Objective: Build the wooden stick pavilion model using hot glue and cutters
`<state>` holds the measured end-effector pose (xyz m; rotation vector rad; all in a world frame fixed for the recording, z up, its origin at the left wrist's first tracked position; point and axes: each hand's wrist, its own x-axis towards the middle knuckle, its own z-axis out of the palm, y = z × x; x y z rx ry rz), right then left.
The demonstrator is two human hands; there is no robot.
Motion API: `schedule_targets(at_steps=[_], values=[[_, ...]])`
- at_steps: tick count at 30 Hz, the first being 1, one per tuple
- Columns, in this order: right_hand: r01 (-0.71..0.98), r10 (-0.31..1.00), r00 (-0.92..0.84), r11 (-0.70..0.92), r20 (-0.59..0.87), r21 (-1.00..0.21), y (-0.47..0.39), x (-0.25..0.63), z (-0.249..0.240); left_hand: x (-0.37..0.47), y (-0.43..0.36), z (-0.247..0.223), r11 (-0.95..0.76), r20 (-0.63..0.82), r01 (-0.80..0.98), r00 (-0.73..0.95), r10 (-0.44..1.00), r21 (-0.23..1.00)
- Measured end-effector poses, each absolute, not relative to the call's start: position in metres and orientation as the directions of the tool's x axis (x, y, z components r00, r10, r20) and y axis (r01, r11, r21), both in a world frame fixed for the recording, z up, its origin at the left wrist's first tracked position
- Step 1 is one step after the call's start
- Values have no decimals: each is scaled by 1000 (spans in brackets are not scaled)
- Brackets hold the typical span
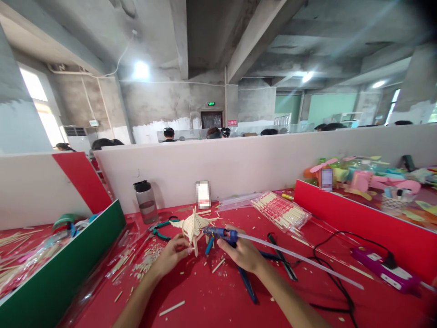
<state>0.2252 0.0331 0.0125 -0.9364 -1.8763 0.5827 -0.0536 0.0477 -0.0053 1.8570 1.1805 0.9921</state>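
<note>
My left hand [175, 253] pinches the lower part of a small model made of pale wooden sticks [194, 224], which has a flared, roof-like top. Wrapped in my right hand [244, 250] is a blue hot glue gun [221, 233], its nozzle close to the model's right side. A long clear glue stick [300, 260] trails out of the back of the gun. Whether the nozzle touches the sticks I cannot tell. Behind my left hand lie pliers with teal handles [160, 232]. Below my right hand are dark blue handles [247, 284] of another tool.
A dark water bottle [146, 202] and a propped phone [204, 194] stand along the white partition [218, 159]. A pack of sticks [282, 212], a black cutter [283, 257] and a purple power strip [385, 269] with black cord lie rightward. Green [68, 269] and red side boards [362, 228] flank the table.
</note>
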Motion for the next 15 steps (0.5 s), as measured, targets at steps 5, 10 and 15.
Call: schedule_targets(at_steps=[5,10,15], values=[[437,785,-347,620,513,-652,30,218,13,-53,47,-4,-329,228,386,285,931,862],[472,768,-352,639,534,-608,30,217,12,-54,48,-7,-349,251,408,276,928,843],[455,765,-330,642,553,-616,31,216,10,-55,49,-9,-353,256,395,279,926,848]])
